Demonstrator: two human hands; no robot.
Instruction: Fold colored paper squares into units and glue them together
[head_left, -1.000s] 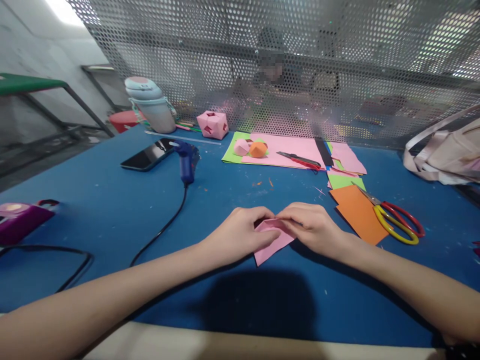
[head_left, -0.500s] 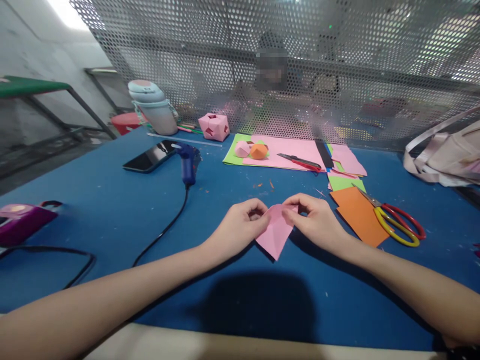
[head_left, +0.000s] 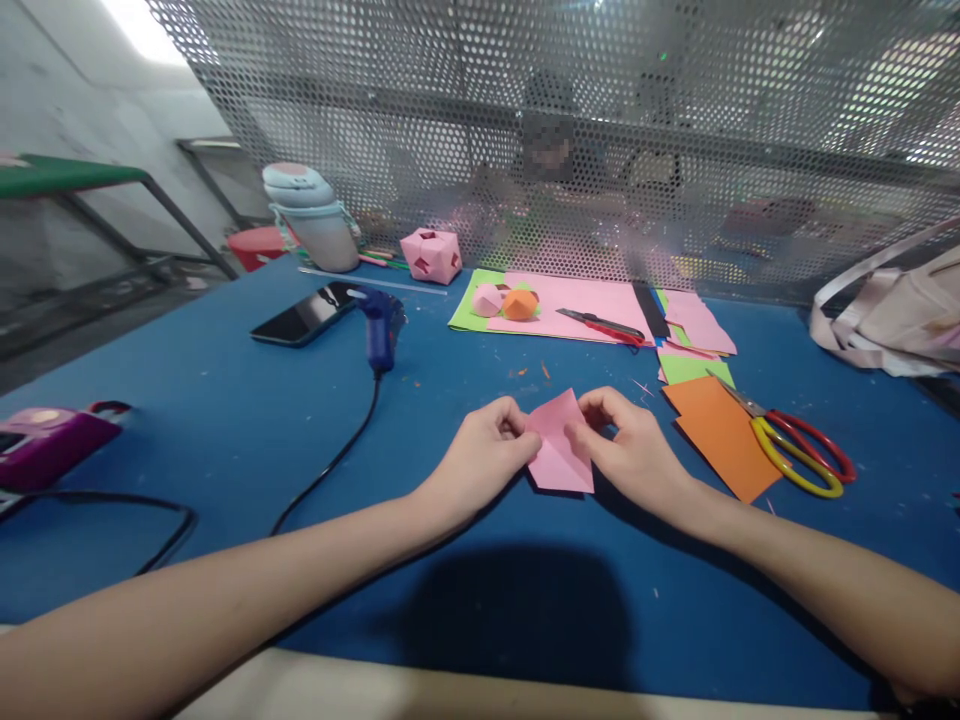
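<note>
A small creased sheet of pink paper (head_left: 561,460) is held between both hands, just above the blue tabletop. My left hand (head_left: 495,445) pinches its left edge with thumb and fingers. My right hand (head_left: 626,440) grips the opposite edge, the thumb lying on the paper's face. One corner points up and away from me, while the near edge runs nearly straight. Right of my right hand lie orange paper pieces (head_left: 724,440) and scissors (head_left: 799,450) with red and yellow handles. Some fingertips are hidden behind the paper.
A blue glue gun (head_left: 380,335) with a black cord stands left, near a phone (head_left: 304,315) and a bottle (head_left: 319,225). Behind are a pink paper polyhedron (head_left: 431,256), a red cutter (head_left: 604,326) on stacked paper, and a perforated metal screen (head_left: 465,120); a person sits beyond.
The pink paper has been turned in my hands: a corner pointed toward me before, and now a straight edge faces me. Both hands stay in nearly the same place.
</note>
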